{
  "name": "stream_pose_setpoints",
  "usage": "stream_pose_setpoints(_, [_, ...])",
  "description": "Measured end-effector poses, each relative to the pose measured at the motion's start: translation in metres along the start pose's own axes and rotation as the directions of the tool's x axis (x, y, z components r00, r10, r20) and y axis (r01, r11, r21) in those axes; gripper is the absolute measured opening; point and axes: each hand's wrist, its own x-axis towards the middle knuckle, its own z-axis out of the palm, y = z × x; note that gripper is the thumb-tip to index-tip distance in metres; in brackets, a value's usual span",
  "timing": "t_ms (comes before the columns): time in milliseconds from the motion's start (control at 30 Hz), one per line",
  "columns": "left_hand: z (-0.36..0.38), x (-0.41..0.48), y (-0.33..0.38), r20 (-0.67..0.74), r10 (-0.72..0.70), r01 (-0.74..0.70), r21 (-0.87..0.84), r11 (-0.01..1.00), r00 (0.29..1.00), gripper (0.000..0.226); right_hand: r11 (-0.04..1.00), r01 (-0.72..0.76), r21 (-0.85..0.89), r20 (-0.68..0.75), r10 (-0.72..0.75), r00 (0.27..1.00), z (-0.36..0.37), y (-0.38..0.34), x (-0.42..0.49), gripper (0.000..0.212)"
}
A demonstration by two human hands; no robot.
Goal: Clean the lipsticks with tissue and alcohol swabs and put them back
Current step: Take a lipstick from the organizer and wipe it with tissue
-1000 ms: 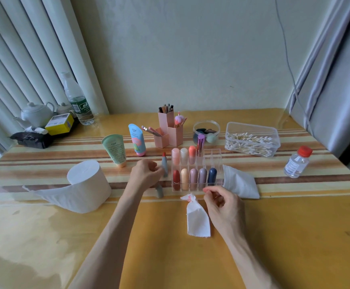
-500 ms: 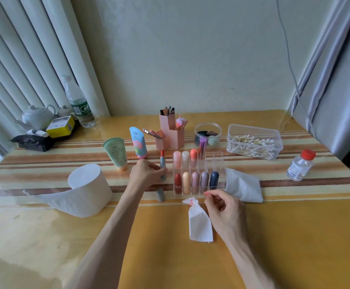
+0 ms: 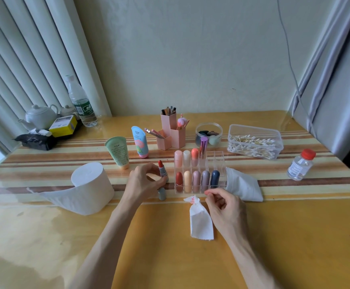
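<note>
We hold the open lipstick [image 3: 162, 171] upright in our left hand [image 3: 142, 182], fingers and thumb curled round its grey barrel, the red bullet bare above them. It stands just beside the clear organizer [image 3: 217, 160], at its nine o'clock. Its cap [image 3: 162, 193] lies on the table at six o'clock of the lipstick, partly under our hand. Our right hand [image 3: 225, 207] rests at six o'clock of the organizer, fingers loosely curled and, as far as we can see, holding nothing. The twisted tissue [image 3: 201, 224] lies just beside it, red smeared at its tip. From that smear we judge the tissue wipe of this lipstick is done and the alcohol step is due. For that our free right hand must reach to two o'clock for a swab from the cotton swab box [image 3: 255, 142], then wet it at the alcohol bottle [image 3: 300, 166] at three o'clock, whose red lid is on. Meanwhile we keep the bullet off everything else.
</note>
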Motion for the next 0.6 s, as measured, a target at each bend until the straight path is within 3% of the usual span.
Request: stream_pose_setpoints(600, [0.001, 0.013, -0.01, 0.17, 0.022, -0.012, -0.061, 0.998, 0.985, 0.02, 1.0, 0.008, -0.007, 0.005, -0.008, 1.0, -0.001, -0.001, 0.0, 0.016])
